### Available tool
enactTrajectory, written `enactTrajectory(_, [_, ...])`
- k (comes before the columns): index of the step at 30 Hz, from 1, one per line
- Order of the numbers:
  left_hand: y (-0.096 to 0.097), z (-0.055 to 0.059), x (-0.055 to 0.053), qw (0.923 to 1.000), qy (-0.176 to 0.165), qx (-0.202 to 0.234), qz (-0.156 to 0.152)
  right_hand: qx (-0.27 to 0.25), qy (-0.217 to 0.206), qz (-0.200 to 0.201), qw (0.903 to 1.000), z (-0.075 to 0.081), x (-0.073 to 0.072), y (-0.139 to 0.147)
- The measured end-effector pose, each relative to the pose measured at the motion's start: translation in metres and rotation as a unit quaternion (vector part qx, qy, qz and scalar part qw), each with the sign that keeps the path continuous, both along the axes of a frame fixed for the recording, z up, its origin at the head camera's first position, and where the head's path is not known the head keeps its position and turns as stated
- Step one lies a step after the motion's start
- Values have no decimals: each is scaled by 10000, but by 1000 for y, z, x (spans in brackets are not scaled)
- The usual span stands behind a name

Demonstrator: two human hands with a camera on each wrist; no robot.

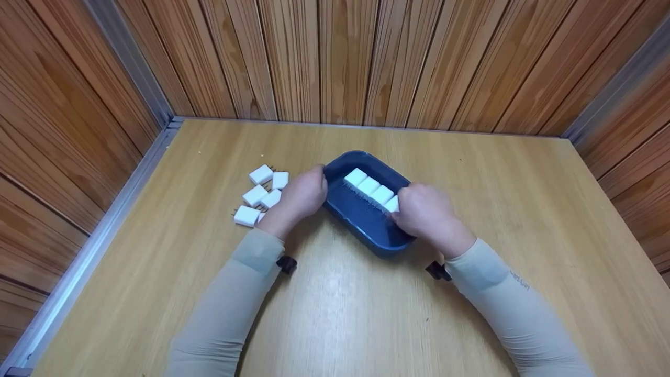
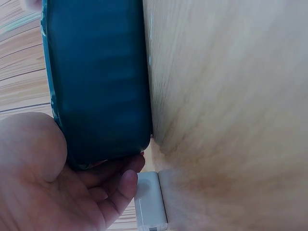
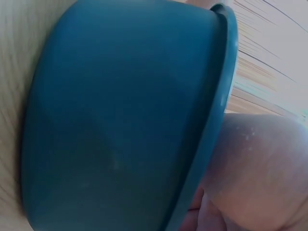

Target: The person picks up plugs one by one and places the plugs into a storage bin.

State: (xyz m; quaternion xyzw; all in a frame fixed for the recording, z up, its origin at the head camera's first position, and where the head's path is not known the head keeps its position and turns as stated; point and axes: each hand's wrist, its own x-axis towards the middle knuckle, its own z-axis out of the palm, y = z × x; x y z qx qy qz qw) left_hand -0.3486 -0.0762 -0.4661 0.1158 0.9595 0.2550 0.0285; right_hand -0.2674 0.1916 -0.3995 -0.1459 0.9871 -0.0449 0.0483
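A dark blue plastic basin [image 1: 348, 207] stands at an angle on the table. Inside it, several white plug adapters [image 1: 368, 186] line up in a row, their prongs toward the near left. My left hand [image 1: 302, 193] grips the basin's left end; in the left wrist view, its fingers [image 2: 115, 197] curl against the outer wall. At the right end my right hand [image 1: 424, 212] holds the rim and partly covers the nearest adapter in the row. The right wrist view shows the basin's wall [image 3: 115, 110] and the thumb base, with most fingers hidden.
Several more white plug adapters [image 1: 255, 196] lie loosely grouped on the table [image 1: 335, 314], left of the basin and partly behind the left hand. One adapter [image 2: 150, 199] is close to the left fingertips. Wood-panelled walls [image 1: 345, 63] enclose the table's back and sides.
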Motion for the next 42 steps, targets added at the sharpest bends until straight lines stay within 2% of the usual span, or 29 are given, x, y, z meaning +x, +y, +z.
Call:
enactTrajectory(4, [3,19,16,10000,-73,58,-4,43,-58,-37,10000,0,0,-1])
enactTrajectory(8, [3,22,19,10000,-20,75,24,168,-11,-72,9998,-1,0,-3])
enactTrajectory(9, [3,21,18,10000,-20,73,28,219,38,-73,9997,-2,1,-3])
enactTrajectory(11, [-1,1,3,9999,63,109,-1,281,121,-67,9995,-4,1,-4])
enactTrajectory(16, [-3,-14,-11,10000,31,36,-19,405,187,-4,9990,-9,1,-5])
enactTrajectory(18, [1,0,-1,10000,-81,-36,31,452,143,-23,9989,-10,1,-6])
enactTrajectory(21, [0,-2,-2,10000,-36,-56,36,479,69,-127,9987,-12,1,-8])
enactTrajectory(26, [2,9,8,10000,-35,38,55,453,101,-217,9987,-15,1,-9])
enactTrajectory(28, [4,21,17,9998,-148,87,79,464,156,-202,9986,-16,1,-10])
enactTrajectory(32, [4,23,20,9999,-123,64,82,530,213,-215,9981,-17,1,-11])
enactTrajectory(37, [3,21,18,9998,-148,152,45,491,278,-236,9981,-18,1,-11])
enactTrajectory(39, [2,15,13,9999,-96,104,43,462,428,-166,9979,-19,2,-11])
enactTrajectory(41, [0,2,3,10000,40,27,32,456,603,-85,9971,-20,2,-11])
enactTrajectory(42, [0,1,2,10000,60,5,40,464,681,-60,9966,-21,3,-11])
